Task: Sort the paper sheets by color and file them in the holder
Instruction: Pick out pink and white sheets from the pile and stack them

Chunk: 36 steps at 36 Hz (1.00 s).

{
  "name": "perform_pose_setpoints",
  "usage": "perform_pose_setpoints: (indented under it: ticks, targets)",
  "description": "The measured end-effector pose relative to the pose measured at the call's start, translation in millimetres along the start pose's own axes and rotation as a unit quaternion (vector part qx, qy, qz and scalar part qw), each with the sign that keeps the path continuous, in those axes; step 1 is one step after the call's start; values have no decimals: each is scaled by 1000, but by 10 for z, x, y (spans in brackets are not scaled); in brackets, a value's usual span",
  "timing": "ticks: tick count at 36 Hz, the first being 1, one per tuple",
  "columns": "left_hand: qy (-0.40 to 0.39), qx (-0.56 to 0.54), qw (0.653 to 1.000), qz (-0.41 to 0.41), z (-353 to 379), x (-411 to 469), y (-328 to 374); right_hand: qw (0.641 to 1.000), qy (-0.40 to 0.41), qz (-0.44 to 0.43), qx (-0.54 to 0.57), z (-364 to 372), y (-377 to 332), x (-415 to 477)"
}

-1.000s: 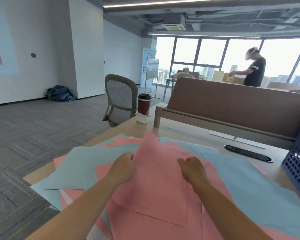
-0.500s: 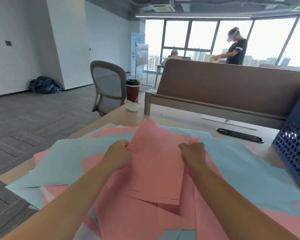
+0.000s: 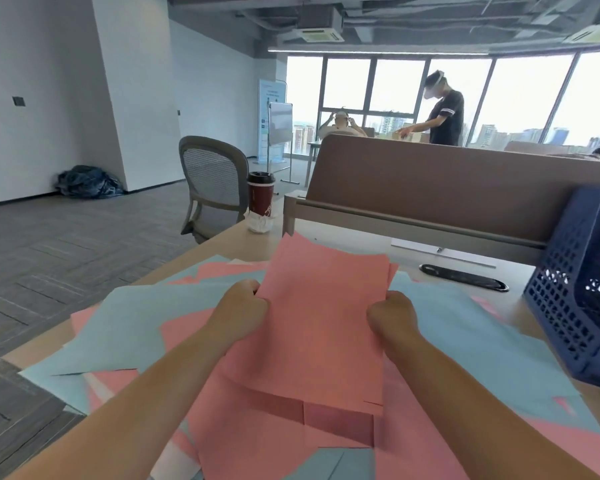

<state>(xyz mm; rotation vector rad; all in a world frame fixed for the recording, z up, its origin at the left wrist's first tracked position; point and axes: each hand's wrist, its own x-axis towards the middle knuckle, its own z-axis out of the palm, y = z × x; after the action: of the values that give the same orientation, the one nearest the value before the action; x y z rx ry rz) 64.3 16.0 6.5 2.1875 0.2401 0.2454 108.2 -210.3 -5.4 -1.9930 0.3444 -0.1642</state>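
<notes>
Head camera, the only view. The person stood at a pale wooden desk (image 3: 257, 242) littered with loose paper. Both hands were raised over the mess, holding a stack of pink sheets (image 3: 321, 327) between them, tilted up with its near end low over the pile and its far edges fanned unevenly.

The left hand (image 3: 241, 308) gripped the stack's left edge, fingers curled tight round the paper. The right hand (image 3: 392, 315) gripped the right edge the same way, knuckles toward the camera. The fingertips themselves were hidden behind the sheets.

Under the stack lay more pink sheets (image 3: 257, 445), overlapping at odd angles. Pale blue sheets (image 3: 129, 327) spread out to the left and to the right, some tucked beneath pink ones, a few hanging over the desk's near-left edge.

The holder (image 3: 575, 299), dark blue with perforated walls, stood at the right edge of the desk, near the right hand but apart from it. I could not tell what was inside.

Farther back on the desk: a red paper cup (image 3: 261, 194) with a dark lid, a crumpled tissue (image 3: 258, 221) just in front of it, and a black oval cable port (image 3: 463, 277). A brown divider panel (image 3: 447, 181) ran along the desk's far side. A grey mesh chair (image 3: 212, 181) stood left of the cup. By the windows, one person (image 3: 444, 114) stood and another (image 3: 342, 124) sat. A dark bundle (image 3: 87, 181) lay on the floor against the wall.
</notes>
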Motion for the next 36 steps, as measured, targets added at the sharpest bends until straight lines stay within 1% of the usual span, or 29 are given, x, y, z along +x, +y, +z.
perform_pose_setpoints:
  ticks: [5,9,11,14,16,18,23,26,28,31,33,36]
  targets:
    - [-29,-17,999,-10,57,-232,59,1000,-18,17,12,-411,142,-72]
    - [-50,-48,998,-11,152,-454,151,998,-29,57,-8,-711,308,-179]
    - [-68,-50,996,-12,210,-560,200,998,-32,57,-22,-802,380,-244]
    - [-88,-16,996,-14,319,-688,259,996,-41,24,-70,-925,449,-316]
    - [-98,16,995,-10,400,-769,312,995,-61,14,-83,-1001,457,-394]
    - [-99,33,995,0,474,-833,359,993,-91,24,-72,-1052,475,-429]
    - [-82,70,994,14,567,-926,412,991,-113,67,-3,-1101,544,-433]
    - [-69,69,995,12,608,-921,379,989,-130,40,-63,-1061,594,-447]
    - [-63,66,996,10,628,-907,341,988,-113,12,-100,-1024,592,-488]
    - [-56,70,996,13,653,-874,300,986,-51,-54,-147,-1010,554,-501]
    - [-52,75,996,10,648,-868,306,987,-42,-71,-136,-1019,525,-488]
    - [-35,76,996,12,628,-864,333,993,-39,-57,-96,-1059,506,-448]
